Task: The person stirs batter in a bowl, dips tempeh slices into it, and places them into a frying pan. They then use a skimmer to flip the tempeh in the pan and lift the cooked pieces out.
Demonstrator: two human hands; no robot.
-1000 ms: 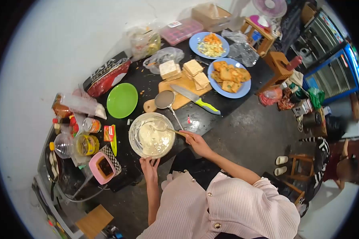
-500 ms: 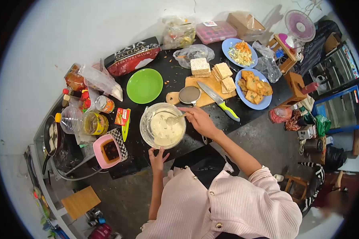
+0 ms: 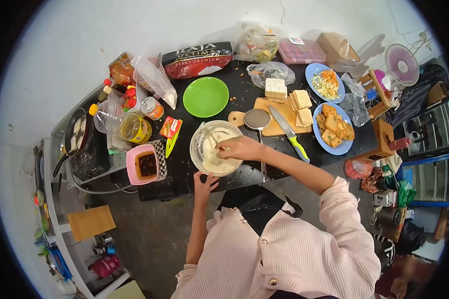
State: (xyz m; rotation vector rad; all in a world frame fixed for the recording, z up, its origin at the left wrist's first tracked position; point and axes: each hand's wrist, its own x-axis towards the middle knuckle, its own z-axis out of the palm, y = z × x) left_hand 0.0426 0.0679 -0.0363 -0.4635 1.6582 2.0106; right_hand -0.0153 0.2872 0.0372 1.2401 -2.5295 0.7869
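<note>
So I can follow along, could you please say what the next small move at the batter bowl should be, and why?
Probably a stir round the bowl with the right hand: smears cling to the wall above the batter, that hand is over it, and the left hand touches the near side.

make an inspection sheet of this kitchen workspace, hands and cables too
Surface: black table, smeared and scattered with crumbs
Job's things: mixing bowl upright, with pale batter inside
Clutter: ladle and knife lie partly on the cutting board; bottles and packets crowd the left side
Hands: left hand at the bowl's near side; right hand over the batter, grip unclear
Cables: thin wires on the wall near the fan
Surroundings: frying pan at far left; green bag at right
</note>
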